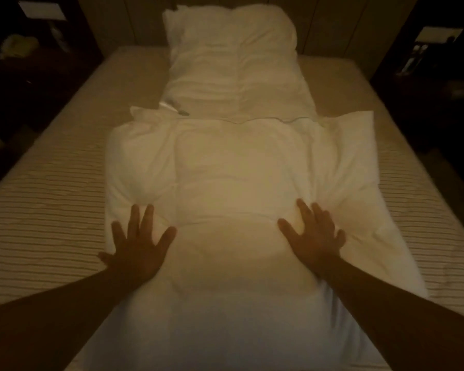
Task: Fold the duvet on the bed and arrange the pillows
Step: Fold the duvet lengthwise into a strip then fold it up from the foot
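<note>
The left hand [138, 246] and the right hand [312, 234] lie flat with spread fingers, pressing on the white duvet [233, 183]. The duvet is folded into a long, puffy band along the middle of the bed [46, 210], over a striped mattress. No writing is readable.
</note>
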The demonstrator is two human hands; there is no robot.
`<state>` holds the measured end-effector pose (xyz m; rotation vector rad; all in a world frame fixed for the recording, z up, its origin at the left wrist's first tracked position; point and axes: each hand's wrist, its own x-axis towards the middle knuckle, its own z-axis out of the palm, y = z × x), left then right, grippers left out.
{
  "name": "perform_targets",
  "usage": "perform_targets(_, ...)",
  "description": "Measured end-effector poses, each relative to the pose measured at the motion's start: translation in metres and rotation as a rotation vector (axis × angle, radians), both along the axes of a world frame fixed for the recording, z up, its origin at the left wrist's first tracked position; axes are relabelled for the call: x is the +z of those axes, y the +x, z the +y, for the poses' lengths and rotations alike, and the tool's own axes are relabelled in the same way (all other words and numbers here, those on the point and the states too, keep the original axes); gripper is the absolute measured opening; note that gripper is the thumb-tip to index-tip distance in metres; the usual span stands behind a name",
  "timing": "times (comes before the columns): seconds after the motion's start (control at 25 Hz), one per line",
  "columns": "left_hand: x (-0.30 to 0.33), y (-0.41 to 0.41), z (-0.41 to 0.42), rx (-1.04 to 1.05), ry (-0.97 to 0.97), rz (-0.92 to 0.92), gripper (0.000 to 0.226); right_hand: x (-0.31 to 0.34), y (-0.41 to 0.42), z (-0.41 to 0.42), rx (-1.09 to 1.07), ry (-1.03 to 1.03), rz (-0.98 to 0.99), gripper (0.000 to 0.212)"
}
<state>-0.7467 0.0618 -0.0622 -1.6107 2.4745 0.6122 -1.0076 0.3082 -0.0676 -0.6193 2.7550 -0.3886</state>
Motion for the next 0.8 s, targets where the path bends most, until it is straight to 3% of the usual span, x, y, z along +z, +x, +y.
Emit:
perform_targets(0.08,-0.012,0.032,0.008,0.042,-0.082,0.065,0.08,-0.011,0.009,0.02,-0.009,-0.068,0.085,0.071)
perform_targets(0.16,-0.004,0.059,0.007,0.21,-0.088,0.186,0.09,-0.004,0.006,0.046,-0.209,-0.075,0.272,0.071)
perform_targets(0.2,-0.002,0.07,0.003,0.337,0.004,0.252,0.098,0.001,-0.001,0.062,-0.361,-0.052,0.306,0.077)
perform_targets(0.28,-0.001,0.09,0.002,0.562,0.258,0.314,0.107,0.006,-0.006,0.097,-0.656,0.002,0.153,0.101)
perform_targets(0.36,-0.001,0.101,0.021,0.613,0.327,0.35,0.105,0.006,0.002,0.121,-0.789,-0.096,-0.084,0.115)
perform_targets(0.52,0.012,0.126,0.064,0.571,0.181,0.34,0.079,0.019,0.031,0.159,-0.704,-0.235,-0.183,0.087)
perform_targets(0.68,0.008,0.198,0.123,0.541,0.254,0.204,0.079,0.019,0.074,0.232,-0.574,-0.019,-0.205,0.087)
perform_targets(0.8,0.017,0.214,0.145,0.592,0.327,0.305,0.087,0.026,0.093,0.249,-0.64,-0.04,-0.26,0.094)
